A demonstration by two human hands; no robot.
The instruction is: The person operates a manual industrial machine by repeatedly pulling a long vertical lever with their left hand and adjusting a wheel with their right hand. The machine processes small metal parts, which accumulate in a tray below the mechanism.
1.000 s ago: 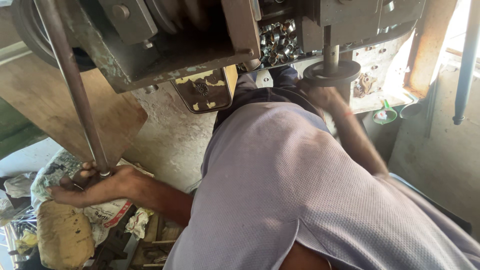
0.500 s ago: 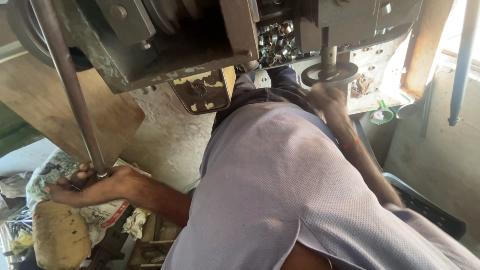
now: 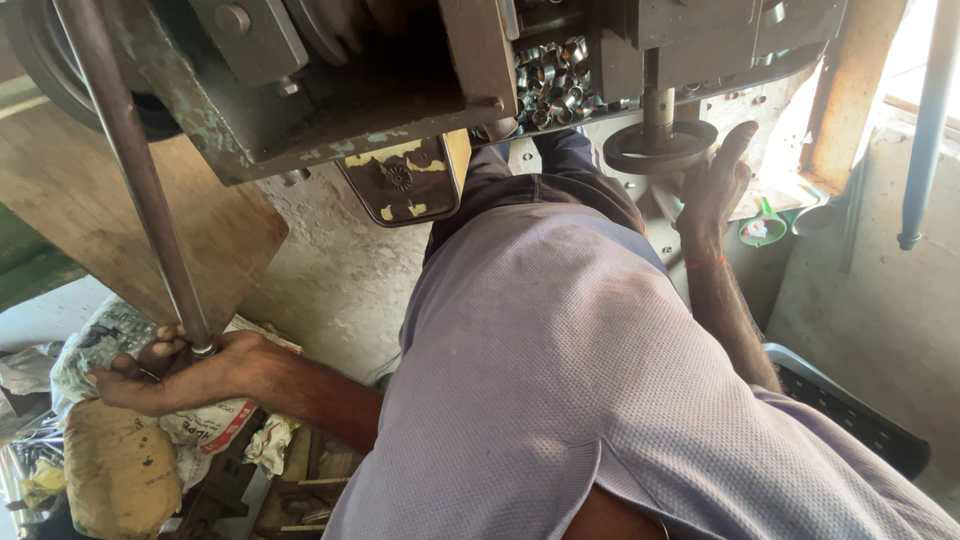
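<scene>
Since earlier, right hand (image 3: 715, 185) lifted, fingers released beside handwheel (image 3: 660, 147); left hand (image 3: 175, 370) fingers grasping lever rod (image 3: 135, 180).

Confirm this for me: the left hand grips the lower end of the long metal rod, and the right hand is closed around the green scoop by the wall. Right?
Not quite. The left hand does grip the long metal rod at its lower end, but the right hand is open against the round handwheel, not on the green scoop. The head view shows it.

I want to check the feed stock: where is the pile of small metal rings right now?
In the head view the metal rings lie at top centre, heaped in the machine's tray, just left of the round handwheel that the right hand touches.
</scene>
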